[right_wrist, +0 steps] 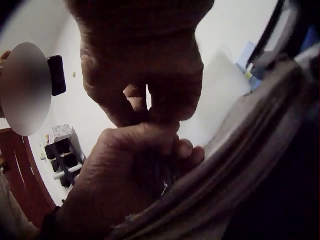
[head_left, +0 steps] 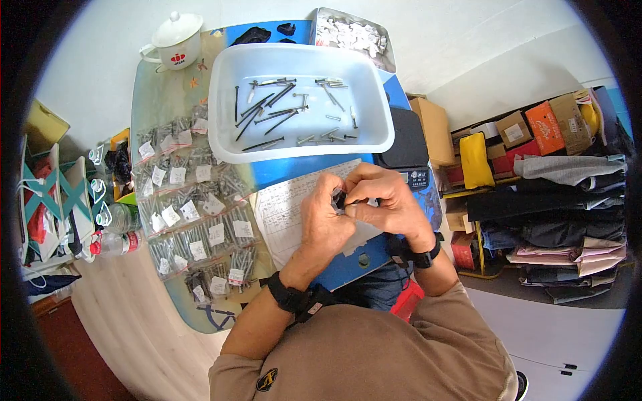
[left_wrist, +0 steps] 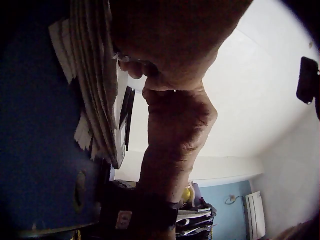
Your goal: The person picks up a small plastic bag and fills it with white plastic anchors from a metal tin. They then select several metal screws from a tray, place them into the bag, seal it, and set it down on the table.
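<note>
My two hands meet over a printed paper sheet (head_left: pixel 284 210) on the blue table. Between them is a small dark bundle (head_left: pixel 339 198), mostly hidden by fingers. My left hand (head_left: pixel 334 204) curls round it from the left. From the right, my right hand (head_left: pixel 354 200) pinches it with thumb and fingers. The wrist views are dark: in the left wrist view the right hand (left_wrist: pixel 175 125) shows below my left palm, and in the right wrist view the left hand (right_wrist: pixel 135 175) lies under the right hand (right_wrist: pixel 142 75). The bundle cannot be made out there.
A white tub (head_left: pixel 227 144) with several loose nails stands behind the hands. Several labelled bags of nails (head_left: pixel 194 214) lie in rows to the left. A metal tray of white tags (head_left: pixel 321 17), a white teapot (head_left: pixel 175 41) and a black scale (head_left: pixel 408 144) stand farther back. Boxes and folded clothes (head_left: pixel 555 194) fill the right.
</note>
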